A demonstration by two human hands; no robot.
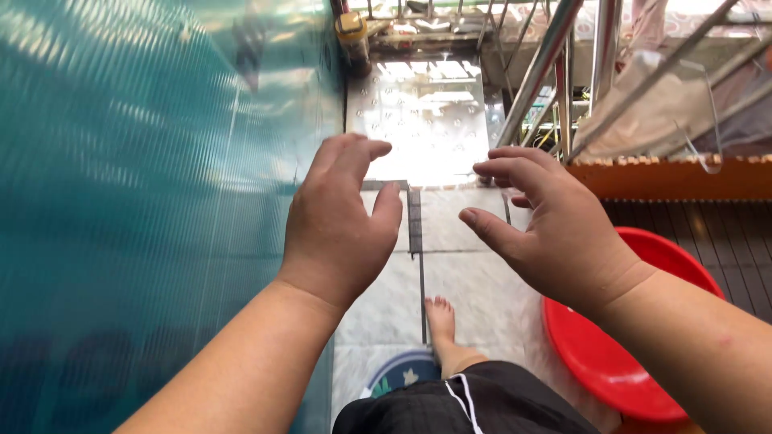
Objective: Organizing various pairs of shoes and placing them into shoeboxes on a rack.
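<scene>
My left hand (342, 221) is raised in front of me with fingers spread, holding nothing, next to the edge of a teal corrugated plastic sheet (145, 201). My right hand (547, 217) is also raised, with fingers curled and apart, empty. Between and below the hands I see the tiled floor (462, 273) and my bare foot (441, 321). Neither hand touches anything that I can see.
A red plastic basin (619, 362) stands on the floor at the right. Metal railing bars (547, 56) rise at the upper right beside an orange ledge (675, 177). A patterned metal floor plate (422, 120) lies ahead, with a yellow-capped jar (352, 36) at its far end.
</scene>
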